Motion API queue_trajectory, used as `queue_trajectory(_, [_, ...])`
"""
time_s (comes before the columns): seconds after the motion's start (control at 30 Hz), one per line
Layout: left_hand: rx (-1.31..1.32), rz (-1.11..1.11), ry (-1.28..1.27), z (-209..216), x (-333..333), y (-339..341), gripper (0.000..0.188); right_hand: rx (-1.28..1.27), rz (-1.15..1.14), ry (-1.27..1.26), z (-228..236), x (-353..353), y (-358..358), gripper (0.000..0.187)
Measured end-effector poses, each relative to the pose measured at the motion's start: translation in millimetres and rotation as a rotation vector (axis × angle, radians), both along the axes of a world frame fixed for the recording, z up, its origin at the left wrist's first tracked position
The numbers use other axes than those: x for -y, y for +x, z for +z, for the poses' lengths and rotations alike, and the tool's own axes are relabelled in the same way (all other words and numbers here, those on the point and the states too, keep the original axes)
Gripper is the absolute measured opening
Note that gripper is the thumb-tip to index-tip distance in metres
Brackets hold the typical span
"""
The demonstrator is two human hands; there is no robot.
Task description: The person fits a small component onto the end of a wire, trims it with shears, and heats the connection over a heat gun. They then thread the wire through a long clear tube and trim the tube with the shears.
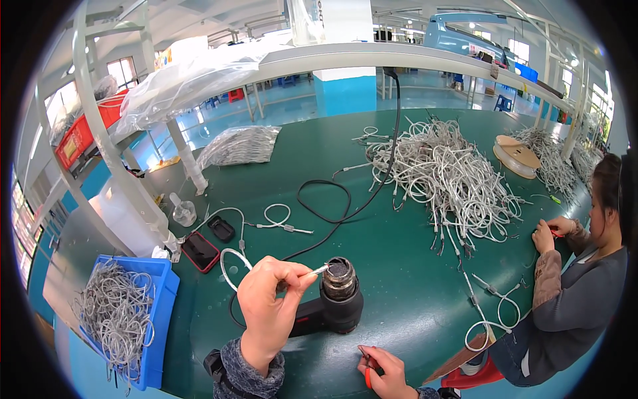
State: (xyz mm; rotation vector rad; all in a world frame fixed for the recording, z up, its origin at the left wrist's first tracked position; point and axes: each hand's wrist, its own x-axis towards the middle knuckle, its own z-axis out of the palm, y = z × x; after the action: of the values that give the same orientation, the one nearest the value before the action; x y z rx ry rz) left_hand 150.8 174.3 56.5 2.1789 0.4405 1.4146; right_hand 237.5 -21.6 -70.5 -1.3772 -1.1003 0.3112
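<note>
My left hand [269, 299] pinches the end of a whitish cable [321, 270] between thumb and fingers. That end points at the nozzle of a black heat gun [342, 307], right at its rim; whether it touches is unclear. The gun rests on the table with its nozzle up. A loop of pale cable [229, 258] shows behind my left hand. Low in the picture, my right hand [389, 376] is closed around a small red-handled tool [368, 378], whose kind is mostly hidden by the fingers.
A blue bin [169, 292] of coiled cables stands left, near a red-rimmed black tray [201, 251] and a clear bottle [183, 211]. A large cable heap [452, 173] and a spool [517, 156] lie on the green table [266, 179]. A black cord [345, 216] crosses it; a co-worker [578, 286] sits right.
</note>
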Motion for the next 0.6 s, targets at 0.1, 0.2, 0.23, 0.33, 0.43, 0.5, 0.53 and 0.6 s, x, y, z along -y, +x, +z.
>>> queue_trajectory(0.1, [0.003, 0.002, -0.001, 1, 0, 0, 0.026, 0.009, -0.001, -0.001, -1, -1, 1, 0.037])
queue_trajectory(0.2, [0.028, -0.018, 0.012, 2, 0, 0, 0.026, 0.002, 0.005, -0.006, -2, 0, 0, 0.037])
queue_trajectory(0.23, [0.031, -0.014, 0.013, 2, 0, 0, 0.026, -0.011, 0.008, -0.011, -3, 1, 0, 0.037])
queue_trajectory(0.33, [0.066, -0.006, 0.017, 3, 1, 3, 0.026, 0.021, -0.011, 0.007, -2, -1, -1, 0.037])
queue_trajectory(0.43, [0.085, -0.005, 0.013, 1, 1, -3, 0.023, 0.106, -0.057, 0.053, -1, -3, -3, 0.036])
queue_trajectory(0.5, [0.096, -0.003, 0.008, 1, 6, -7, 0.022, 0.110, -0.060, 0.030, -3, 0, -3, 0.034])
queue_trajectory(0.53, [0.111, -0.008, -0.040, 1, 9, -10, 0.019, 0.112, -0.060, 0.017, -4, 0, -4, 0.034])
queue_trajectory(0.6, [0.139, -0.012, -0.137, 0, 15, -17, 0.014, 0.088, -0.054, 0.000, -7, 0, -5, 0.031])
